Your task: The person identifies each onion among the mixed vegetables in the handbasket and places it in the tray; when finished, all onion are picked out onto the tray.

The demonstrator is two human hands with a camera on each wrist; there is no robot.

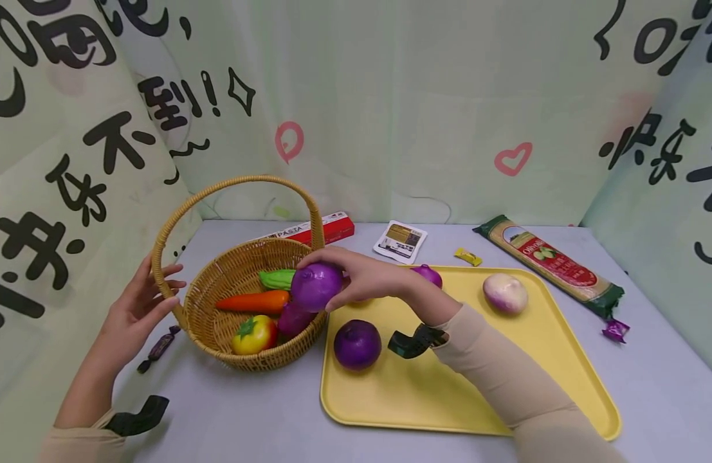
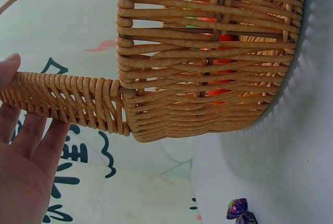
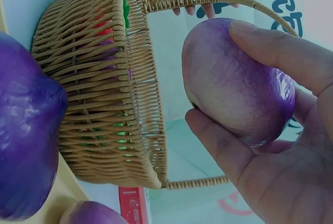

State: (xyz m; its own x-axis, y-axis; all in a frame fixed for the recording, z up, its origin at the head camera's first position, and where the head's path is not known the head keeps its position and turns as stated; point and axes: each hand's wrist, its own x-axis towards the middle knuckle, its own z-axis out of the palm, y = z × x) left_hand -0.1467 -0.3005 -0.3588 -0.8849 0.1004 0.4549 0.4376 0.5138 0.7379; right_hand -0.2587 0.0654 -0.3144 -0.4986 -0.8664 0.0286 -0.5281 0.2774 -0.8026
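Purple onion (image 1: 316,287) fills right fingers (image 1: 335,253); red box (image 1: 337,228) reads "PASTA".

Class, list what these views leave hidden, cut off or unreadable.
Head view: pasta box, lower left part hidden by the basket.
Head view: far onion, lower part hidden by the right arm.
Head view: white packet, print too small to read.
Left wrist view: candy, cut off by the bottom edge.
Right wrist view: large onion, cut off by left edge.

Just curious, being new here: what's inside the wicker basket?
A carrot, a green vegetable, a yellow-and-red pepper and a purple vegetable. The round one in the right hand blocks part of the view; anything underneath can't be seen.
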